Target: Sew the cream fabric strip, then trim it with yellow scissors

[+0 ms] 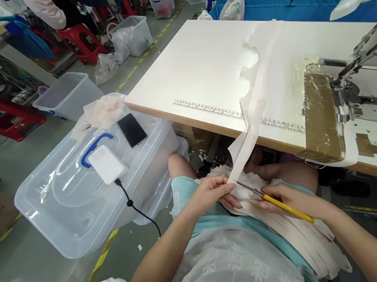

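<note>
Over the lap, my left hand pinches the lower end of a pale fabric strip. From there the strip runs up across the table edge and lies along the white tabletop, with a wavy-edged piece beside it. My right hand is closed on yellow-handled thread snips, whose metal blades point at the strip's end by my left fingertips. More cream fabric strips drape over my lap below the right hand. Whether the blades touch the fabric I cannot make out.
A sewing machine stands on the right of the white table. To the left, a lidded plastic bin bears a phone, a white power bank with a black cable, and crumpled fabric. A blue fabric trough lies behind the table.
</note>
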### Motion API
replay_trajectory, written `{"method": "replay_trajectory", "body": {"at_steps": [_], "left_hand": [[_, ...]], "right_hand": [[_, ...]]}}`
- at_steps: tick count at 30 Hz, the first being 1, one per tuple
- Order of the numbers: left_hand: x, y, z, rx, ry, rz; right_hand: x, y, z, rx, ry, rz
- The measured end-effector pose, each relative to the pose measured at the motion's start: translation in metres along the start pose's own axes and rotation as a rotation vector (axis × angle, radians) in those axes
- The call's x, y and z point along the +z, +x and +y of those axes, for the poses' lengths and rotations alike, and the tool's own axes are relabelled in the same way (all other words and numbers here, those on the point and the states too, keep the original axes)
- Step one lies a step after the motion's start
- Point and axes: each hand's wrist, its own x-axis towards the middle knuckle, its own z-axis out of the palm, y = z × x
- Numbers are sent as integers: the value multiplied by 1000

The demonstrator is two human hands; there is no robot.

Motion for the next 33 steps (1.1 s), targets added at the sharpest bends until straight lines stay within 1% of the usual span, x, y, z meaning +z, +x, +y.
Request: {"method": "replay_trajectory", "body": {"at_steps": [2, 6, 10, 20, 27, 30, 33], "left_hand": [[-2, 1, 0, 1, 2, 2], [-3, 2, 0, -9, 20, 21], [-2, 3, 2, -19, 17, 27], [-3, 4, 1, -20, 35, 20], [-5, 4, -1, -25, 6, 19], [-5, 2, 1, -31, -2, 26], [-1, 3, -3, -25, -3, 11]], "right_hand": [[-1, 1, -2, 4, -96, 26], [-2, -1, -15, 36, -337, 148], [-1, -3, -25, 78, -473, 219], [3, -4, -23, 75, -475, 274], [5, -2, -22, 72, -501, 290], [7, 0, -25, 73, -538, 300], [10, 3, -29, 59, -564, 325]]}}
